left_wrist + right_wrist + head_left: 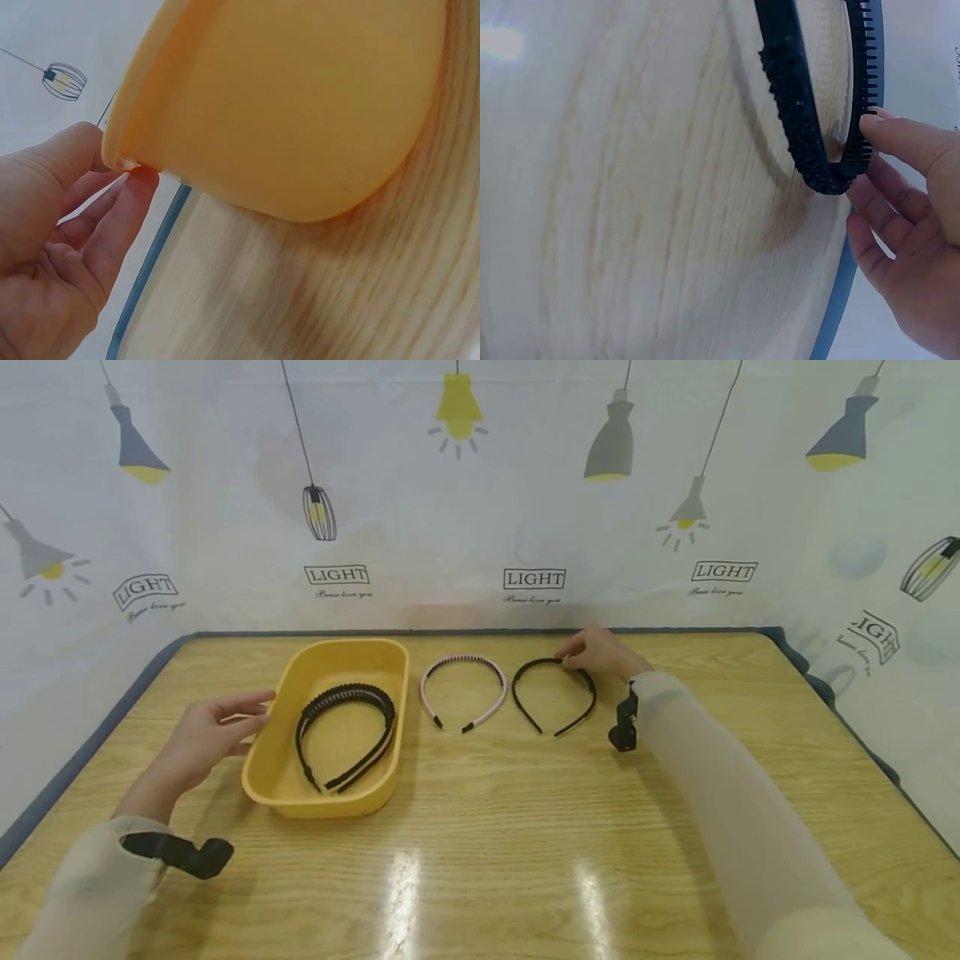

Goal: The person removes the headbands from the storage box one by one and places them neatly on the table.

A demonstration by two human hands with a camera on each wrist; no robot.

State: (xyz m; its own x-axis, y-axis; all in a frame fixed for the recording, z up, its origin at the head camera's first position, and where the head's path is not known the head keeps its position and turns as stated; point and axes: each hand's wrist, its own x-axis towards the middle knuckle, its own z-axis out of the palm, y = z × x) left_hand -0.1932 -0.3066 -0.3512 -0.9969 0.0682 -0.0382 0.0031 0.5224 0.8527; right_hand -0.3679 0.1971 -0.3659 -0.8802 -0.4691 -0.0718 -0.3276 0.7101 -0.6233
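Observation:
My right hand (596, 652) pinches the top right of a black headband (522, 670) near the table's back edge. In the right wrist view the thumb lies on the toothed edge of that headband (799, 112), with the fingers behind it. On the left, my left hand (198, 739) holds the left rim of a yellow plastic tray (330, 808); the left wrist view has thumb and fingertip at the tray's lip (112, 142). Inside the tray lie several dark headbands (352, 693), overlapping. Between the tray and the black headband, a pink headband (467, 657) lies with its ends toward me.
All of this stands on a wood-grain table (495, 835) with a dark blue edge. A white cloth (465, 510) printed with lamps rises behind it and at both sides. Each wrist wears a black camera mount (187, 853).

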